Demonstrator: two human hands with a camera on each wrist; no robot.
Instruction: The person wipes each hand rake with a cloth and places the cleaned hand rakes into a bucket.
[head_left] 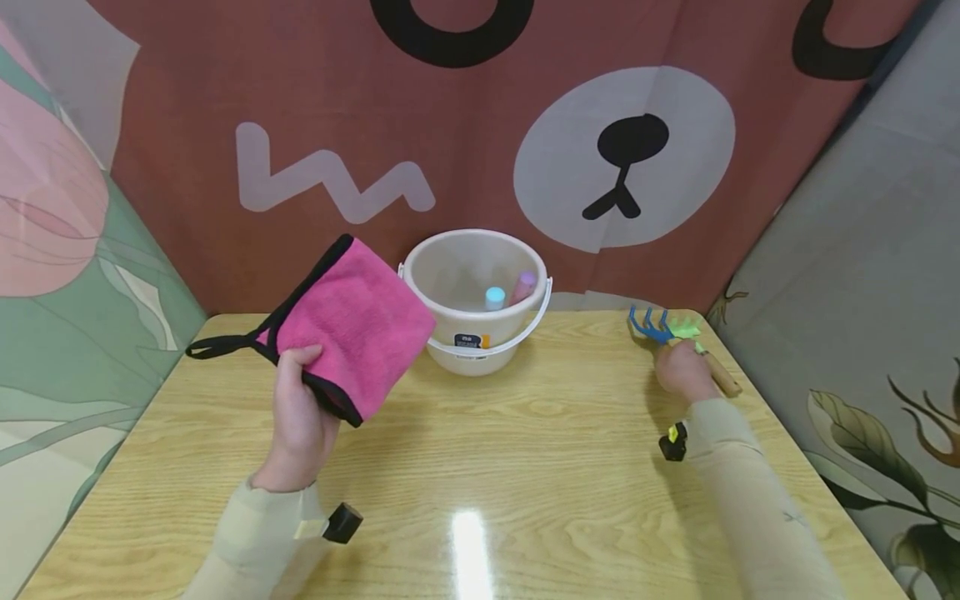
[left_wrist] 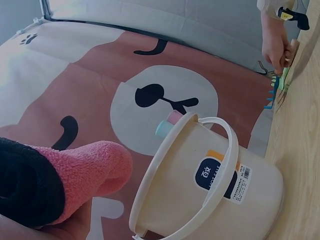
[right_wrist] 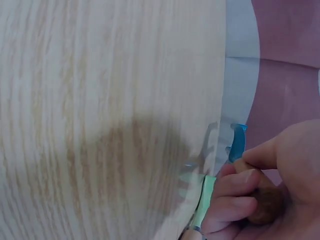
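Observation:
My left hand (head_left: 300, 429) holds up a pink cloth (head_left: 363, 325) with black edging and a black hanging loop, thumb across its front. It is raised to the left of a white bucket (head_left: 444, 332). At the table's far right, my right hand (head_left: 684, 372) grips the wooden handle of a small blue hand rake (head_left: 649, 327), its tines pointing to the back. Close beside the rake is a green garden tool (head_left: 685, 327) with its own wooden handle, partly behind the hand. In the right wrist view the fingers curl round the rake's handle (right_wrist: 265, 200).
Inside the bucket stand a blue-topped item (head_left: 494, 298) and a purple-topped one (head_left: 525, 286); its white carry handle (head_left: 517, 337) hangs down in front. A brown bear-print cloth (head_left: 337, 83) hangs behind the wooden table (head_left: 555, 467), with printed cloths at both sides.

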